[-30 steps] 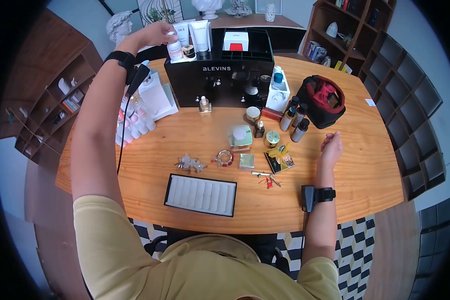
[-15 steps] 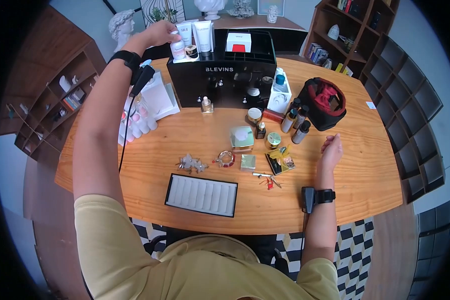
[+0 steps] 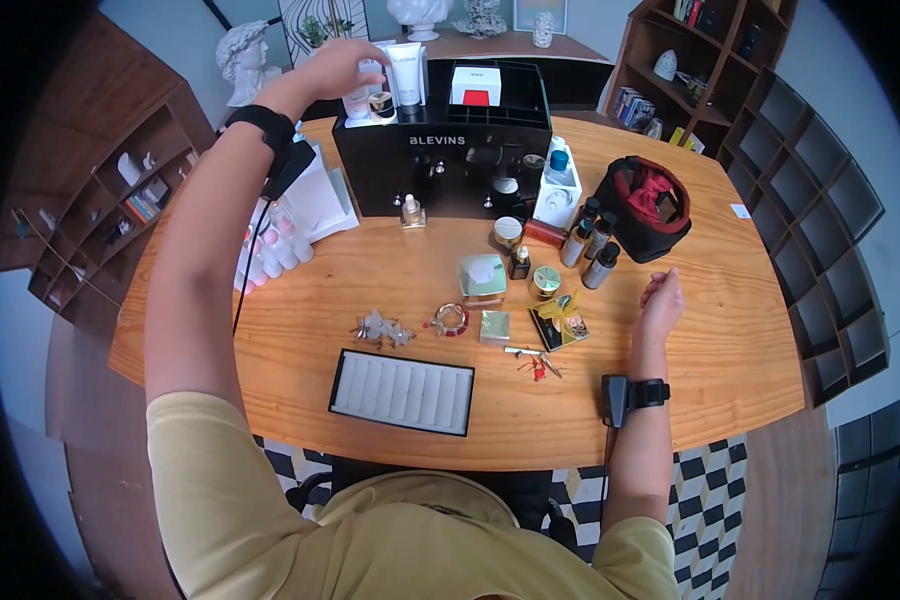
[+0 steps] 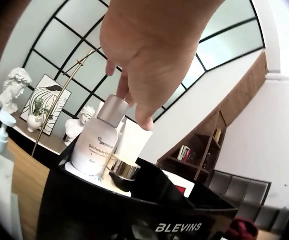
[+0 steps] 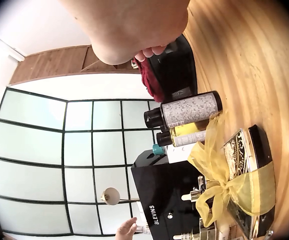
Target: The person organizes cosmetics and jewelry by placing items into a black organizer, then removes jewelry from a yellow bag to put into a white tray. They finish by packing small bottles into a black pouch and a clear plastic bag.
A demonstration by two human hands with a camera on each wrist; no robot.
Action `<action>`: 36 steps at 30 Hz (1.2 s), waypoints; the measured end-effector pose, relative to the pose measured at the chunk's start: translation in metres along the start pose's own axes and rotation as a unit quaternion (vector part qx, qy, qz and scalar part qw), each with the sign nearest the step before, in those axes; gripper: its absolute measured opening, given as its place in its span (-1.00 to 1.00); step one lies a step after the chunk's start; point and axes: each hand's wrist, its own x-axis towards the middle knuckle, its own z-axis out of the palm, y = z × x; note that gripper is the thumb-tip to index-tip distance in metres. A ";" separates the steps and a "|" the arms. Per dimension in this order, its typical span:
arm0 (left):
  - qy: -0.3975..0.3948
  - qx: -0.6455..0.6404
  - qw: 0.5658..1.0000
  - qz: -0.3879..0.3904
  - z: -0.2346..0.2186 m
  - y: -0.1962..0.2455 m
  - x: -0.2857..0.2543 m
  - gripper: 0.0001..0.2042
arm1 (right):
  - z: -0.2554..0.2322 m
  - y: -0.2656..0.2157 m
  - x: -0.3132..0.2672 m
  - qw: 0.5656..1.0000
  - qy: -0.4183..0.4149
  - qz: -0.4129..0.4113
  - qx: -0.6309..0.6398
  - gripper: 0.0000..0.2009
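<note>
My left hand (image 3: 338, 72) reaches over the top of the black BLEVINS organizer (image 3: 440, 165), fingers and thumb spread around the upper part of a white tube, which the hand mostly hides. In the left wrist view, a frosted bottle with a silver cap (image 4: 97, 145) stands just below the fingers. Beside it are a small gold-lidded jar (image 3: 381, 103) and another white squeeze tube (image 3: 406, 75). My right hand (image 3: 662, 303) rests on the table at the right, fingers loosely curled and holding nothing, near several dark-capped bottles (image 3: 600, 266).
A grey-lined tray (image 3: 400, 390) lies near the front edge. Star-shaped hair clips (image 3: 382, 327), bracelets (image 3: 451, 318), a ribbon-tied box (image 3: 560, 322) and jars spread across the middle. A black bag with red lining (image 3: 648, 205) stands at right, a white bottle rack (image 3: 275, 248) at left.
My left hand has let go of the frosted bottle's cap and shifted right to the tubes behind it, its fingers spreading. The right hand has stayed where it was.
</note>
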 end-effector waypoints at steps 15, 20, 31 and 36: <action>-0.190 0.067 0.979 0.039 -0.019 0.039 -0.007 -0.76 | 0.002 -0.004 -0.003 1.000 0.001 0.006 -0.005 -0.62; -0.042 -0.002 0.999 0.011 -0.013 0.013 -0.004 -0.68 | 0.002 -0.003 -0.003 1.000 0.000 0.007 -0.002 -0.62; -0.075 -0.183 0.954 -0.225 0.037 -0.043 -0.009 -0.40 | 0.002 -0.003 -0.002 1.000 -0.002 0.001 -0.001 -0.63; -0.061 -0.193 0.956 -0.215 0.045 -0.050 -0.011 -0.36 | 0.001 0.000 -0.001 1.000 -0.002 0.000 -0.005 -0.63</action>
